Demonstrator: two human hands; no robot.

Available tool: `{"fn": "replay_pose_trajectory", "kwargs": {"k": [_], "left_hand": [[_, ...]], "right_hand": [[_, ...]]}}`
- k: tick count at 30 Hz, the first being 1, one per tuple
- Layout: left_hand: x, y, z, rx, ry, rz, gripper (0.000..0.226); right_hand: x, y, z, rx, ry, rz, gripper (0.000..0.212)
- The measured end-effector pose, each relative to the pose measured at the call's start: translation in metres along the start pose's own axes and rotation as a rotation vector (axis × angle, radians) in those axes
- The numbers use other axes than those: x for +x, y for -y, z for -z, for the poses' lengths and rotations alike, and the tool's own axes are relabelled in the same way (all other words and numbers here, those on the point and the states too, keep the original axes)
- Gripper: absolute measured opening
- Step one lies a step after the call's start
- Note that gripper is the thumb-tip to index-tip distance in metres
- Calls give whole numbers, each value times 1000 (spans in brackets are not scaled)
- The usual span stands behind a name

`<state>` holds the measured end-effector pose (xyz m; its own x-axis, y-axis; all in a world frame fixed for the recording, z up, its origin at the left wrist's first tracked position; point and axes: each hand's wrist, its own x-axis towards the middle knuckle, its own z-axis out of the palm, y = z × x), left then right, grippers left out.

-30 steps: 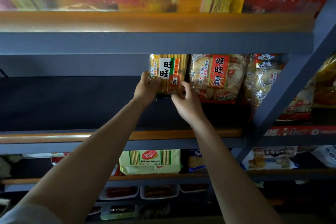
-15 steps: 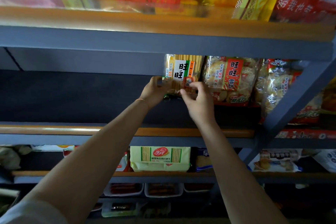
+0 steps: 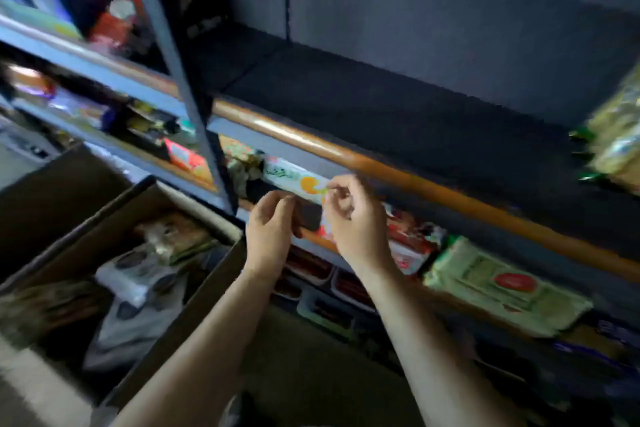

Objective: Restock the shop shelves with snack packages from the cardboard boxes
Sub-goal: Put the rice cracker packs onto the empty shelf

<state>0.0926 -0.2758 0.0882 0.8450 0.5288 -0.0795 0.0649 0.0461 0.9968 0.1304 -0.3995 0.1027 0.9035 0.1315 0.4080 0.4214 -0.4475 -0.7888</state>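
My left hand [image 3: 270, 229] and right hand [image 3: 349, 215] are hovering mid-frame w/ fingers loosely curled, gripping nothing. Cardboard box [image 3: 194, 302] w/ snack pkgs [image 3: 173, 236] is sitting lower left.

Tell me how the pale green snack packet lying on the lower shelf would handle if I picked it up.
The pale green snack packet looks like thin glossy film, so it may be slippery and crinkle under the fingers. It lies flat and broad on the lower shelf, so it probably won't roll. It seems light for its size, and its contents could be brittle, though blur hides them.
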Motion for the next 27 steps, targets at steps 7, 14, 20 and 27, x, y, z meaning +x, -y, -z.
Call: {"fn": "replay_pose_trajectory", "kwargs": {"k": [7, 14, 20, 27], "left_hand": [[53, 129, 221, 509, -174, 336, 15], [74, 199, 334, 743, 35, 389, 65], [86, 238, 361, 637, 153, 463, 88], [86, 250, 372, 497, 135, 424, 81]], "right_hand": [[-62, -11, -216, -70, 520, -333, 5], [-73, -13, -368, 41, 633, -780, 14], [-68, -28, -423, 463, 465, -1454, 20], [-60, -26, -445, 467, 311, -1600, 40]]}}
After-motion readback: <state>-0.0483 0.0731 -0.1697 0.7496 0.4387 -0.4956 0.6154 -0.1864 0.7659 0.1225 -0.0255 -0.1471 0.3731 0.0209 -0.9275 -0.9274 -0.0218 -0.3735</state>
